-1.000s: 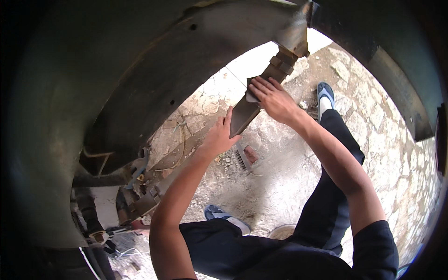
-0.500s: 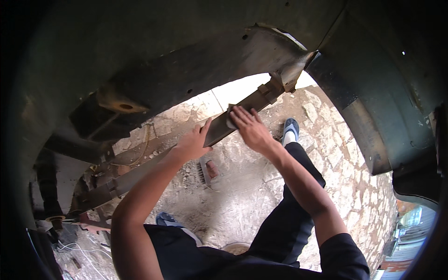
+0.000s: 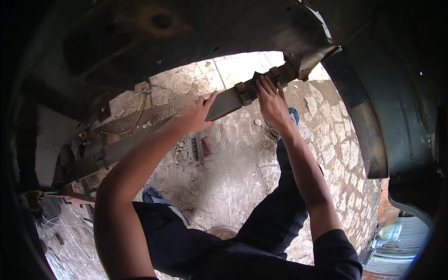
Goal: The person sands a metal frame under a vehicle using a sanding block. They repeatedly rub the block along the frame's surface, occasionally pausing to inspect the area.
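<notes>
A long dark metal leaf spring (image 3: 226,103) slants from lower left to upper right under the vehicle body. My left hand (image 3: 192,115) grips its middle, the thumb at the lower edge and the fingers over the top, index finger stretched out. Farther up the spring, beyond a metal clamp (image 3: 243,94), my right hand (image 3: 272,105) presses a dark folded piece of sandpaper (image 3: 257,75) on the surface with its fingers straight and close together. Most of the sandpaper is hidden under those fingers.
A wire brush (image 3: 199,147) lies on the dusty stone ground beside a reddish block (image 3: 206,146). Dark body panels (image 3: 401,107) curve overhead and at right. White cable (image 3: 65,227) trails at lower left. My feet stand below the spring.
My right hand has slid up and right along the spring, past the clamp, with the sandpaper. My left hand keeps its hold on the spring. The whole view has shifted somewhat.
</notes>
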`<action>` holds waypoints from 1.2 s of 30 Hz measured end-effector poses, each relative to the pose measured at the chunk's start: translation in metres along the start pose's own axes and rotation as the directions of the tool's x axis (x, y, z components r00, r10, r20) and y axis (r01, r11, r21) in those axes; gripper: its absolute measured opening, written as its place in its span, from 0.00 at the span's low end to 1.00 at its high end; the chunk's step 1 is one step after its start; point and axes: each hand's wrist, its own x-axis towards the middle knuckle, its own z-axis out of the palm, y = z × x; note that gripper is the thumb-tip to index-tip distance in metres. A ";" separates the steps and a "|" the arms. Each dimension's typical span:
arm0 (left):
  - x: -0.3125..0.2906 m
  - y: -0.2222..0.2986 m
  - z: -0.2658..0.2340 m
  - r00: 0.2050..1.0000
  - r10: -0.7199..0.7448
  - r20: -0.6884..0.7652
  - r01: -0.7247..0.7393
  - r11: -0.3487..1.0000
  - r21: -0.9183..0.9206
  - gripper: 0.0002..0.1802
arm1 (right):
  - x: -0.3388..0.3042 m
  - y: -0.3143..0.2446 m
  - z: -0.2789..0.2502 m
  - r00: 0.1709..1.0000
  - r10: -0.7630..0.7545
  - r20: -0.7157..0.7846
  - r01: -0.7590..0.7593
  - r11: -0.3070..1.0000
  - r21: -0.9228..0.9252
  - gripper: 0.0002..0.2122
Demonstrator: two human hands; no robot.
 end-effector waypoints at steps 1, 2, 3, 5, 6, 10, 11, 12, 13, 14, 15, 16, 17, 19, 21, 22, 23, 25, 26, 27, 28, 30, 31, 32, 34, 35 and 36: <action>0.001 0.000 0.001 1.000 0.007 0.000 -0.007 1.000 0.006 0.60 | -0.006 -0.006 0.009 1.000 -0.008 -0.008 0.008 1.000 -0.026 0.21; 0.002 0.000 0.000 1.000 0.000 0.028 0.000 1.000 0.019 0.61 | -0.006 -0.013 0.011 1.000 -0.020 -0.019 0.019 0.999 -0.050 0.21; 0.003 0.001 -0.001 0.998 -0.007 0.056 0.005 0.999 0.033 0.61 | -0.004 -0.013 0.009 0.999 -0.030 0.013 0.030 1.000 -0.003 0.21; 0.004 -0.001 0.000 0.997 -0.017 0.071 0.014 0.999 0.052 0.62 | -0.002 -0.011 -0.001 0.996 -0.055 0.076 0.048 0.995 0.093 0.21; 0.005 -0.004 0.003 0.998 -0.021 0.059 0.018 0.998 0.056 0.62 | 0.001 -0.007 -0.003 0.999 -0.035 0.028 0.033 0.997 0.075 0.21; 0.006 -0.003 0.003 0.998 -0.012 0.064 0.009 0.998 0.057 0.62 | -0.002 -0.008 0.013 0.999 -0.043 -0.024 0.044 0.998 0.045 0.21; 0.004 -0.002 0.002 0.999 -0.006 0.042 0.004 1.000 0.028 0.61 | -0.001 -0.007 0.012 0.997 -0.071 -0.013 0.071 0.996 0.062 0.21; 0.002 -0.001 0.001 1.000 0.001 0.021 -0.001 1.000 -0.001 0.61 | 0.001 -0.004 0.011 0.995 -0.099 -0.002 0.098 0.992 0.080 0.21; 0.002 -0.001 0.001 1.000 0.007 0.000 -0.007 1.000 -0.031 0.60 | 0.004 0.000 0.008 0.992 -0.127 0.008 0.125 0.987 0.097 0.21; 0.002 0.000 0.001 1.000 -0.005 0.010 0.005 1.000 -0.026 0.60 | 0.008 0.005 0.004 0.991 -0.128 -0.044 0.132 0.985 0.109 0.21; 0.002 -0.001 0.001 1.000 -0.015 0.020 0.016 1.000 -0.022 0.60 | 0.008 0.005 0.006 0.992 -0.112 -0.062 0.118 0.989 0.089 0.21; 0.002 -0.002 0.002 0.999 -0.026 0.030 0.027 0.999 -0.017 0.60 | 0.008 0.002 0.010 0.992 -0.097 -0.081 0.103 0.992 0.068 0.21; 0.003 -0.002 0.003 1.000 -0.011 0.018 0.012 1.000 -0.019 0.60 | 0.009 -0.001 0.012 0.991 -0.082 -0.102 0.087 0.995 0.049 0.21; 0.004 -0.003 0.004 1.000 0.019 -0.008 -0.019 1.000 -0.023 0.60 | 0.008 -0.004 0.015 0.994 -0.111 -0.019 0.112 0.992 0.062 0.22; 0.001 -0.005 0.005 1.000 -0.002 0.002 0.002 0.999 -0.035 0.60 | 0.010 -0.003 0.011 0.986 -0.163 0.013 0.160 0.977 0.139 0.22; 0.000 -0.006 0.006 1.000 -0.013 0.007 0.013 0.999 -0.040 0.60 | 0.013 0.001 0.008 0.990 -0.139 -0.023 0.141 0.982 0.127 0.21; 0.001 -0.004 0.005 1.000 -0.014 0.012 0.014 0.999 -0.037 0.60 | 0.011 0.002 0.009 0.992 -0.118 -0.051 0.122 0.987 0.102 0.21; 0.003 -0.001 0.002 1.000 -0.017 0.021 0.018 0.999 -0.031 0.60 | 0.010 -0.001 0.013 0.991 -0.079 -0.108 0.085 0.995 0.056 0.20; 0.003 -0.001 0.002 1.000 -0.015 0.016 0.015 0.999 -0.033 0.61 | 0.007 -0.008 0.019 0.995 -0.062 -0.084 0.067 0.996 0.059 0.20; 0.003 -0.001 0.002 1.000 -0.012 0.010 0.012 0.999 -0.036 0.61 | 0.007 -0.007 0.019 0.994 -0.086 -0.066 0.091 0.992 0.085 0.20; 0.003 0.000 0.002 1.000 -0.009 0.004 0.009 0.999 -0.038 0.61 | 0.009 -0.005 0.019 0.993 -0.110 -0.048 0.115 0.987 0.112 0.21; 0.001 0.000 -0.004 0.998 -0.035 0.059 0.035 0.999 -0.005 0.62 | 0.013 0.001 0.013 0.992 -0.115 -0.051 0.121 0.983 0.139 0.21; 0.001 0.001 -0.006 0.995 -0.048 0.086 0.047 0.999 0.012 0.62 | 0.013 0.001 0.015 0.993 -0.094 -0.076 0.101 0.991 0.089 0.21; 0.002 0.002 -0.006 0.996 -0.039 0.083 0.038 0.999 0.017 0.62 | 0.012 0.002 0.018 0.992 -0.074 -0.103 0.078 0.996 0.035 0.20; 0.005 0.003 -0.006 0.997 -0.020 0.076 0.019 1.000 0.024 0.62 | 0.007 -0.003 0.029 0.994 -0.035 -0.100 0.032 0.999 -0.035 0.20; 0.004 0.000 -0.004 0.998 -0.017 0.063 0.016 1.000 0.019 0.62 | 0.009 -0.005 0.026 0.994 -0.066 -0.084 0.067 0.998 0.008 0.20; 0.003 -0.003 -0.002 0.999 -0.013 0.050 0.013 1.000 0.014 0.62 | 0.011 -0.007 0.022 0.993 -0.098 -0.068 0.101 0.994 0.051 0.20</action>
